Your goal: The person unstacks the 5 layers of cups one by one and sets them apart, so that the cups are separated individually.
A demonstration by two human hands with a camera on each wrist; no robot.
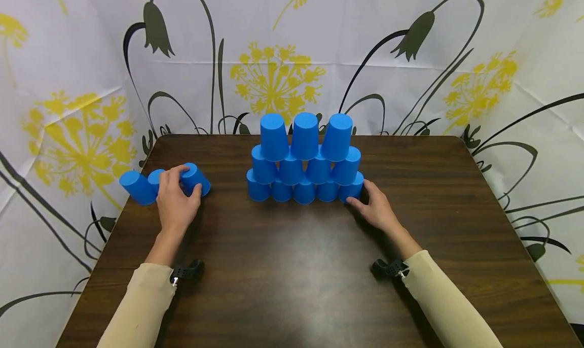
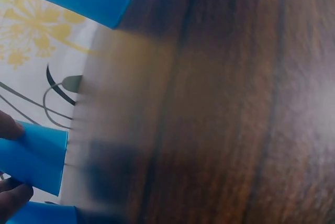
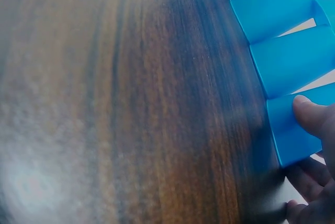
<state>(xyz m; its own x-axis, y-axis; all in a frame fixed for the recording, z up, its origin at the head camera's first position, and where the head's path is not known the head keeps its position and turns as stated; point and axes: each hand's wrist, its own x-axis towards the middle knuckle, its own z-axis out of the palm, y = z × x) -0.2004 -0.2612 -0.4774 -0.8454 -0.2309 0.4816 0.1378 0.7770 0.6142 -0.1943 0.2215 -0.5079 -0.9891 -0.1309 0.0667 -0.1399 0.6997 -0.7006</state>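
Note:
My left hand [image 1: 177,201] grips an upturned blue cup [image 1: 195,179] at the table's left, between thumb and fingers. That gripped cup [image 2: 34,158] shows partly at the left of the left wrist view. Beside this hand stand other blue cups [image 1: 139,187], one partly hidden behind the fingers. My right hand [image 1: 376,206] holds the rightmost bottom-row cup [image 1: 350,188] of a stack of upturned blue cups [image 1: 303,170]. In the right wrist view its thumb [image 3: 311,114] lies on that cup's near side, with fingers round the far side.
The stack rises in three rows, with three cups on top, near the far edge of the dark wooden table [image 1: 292,277]. A flower-patterned white curtain [image 1: 365,13] hangs behind the table and along its sides. Black straps circle both wrists.

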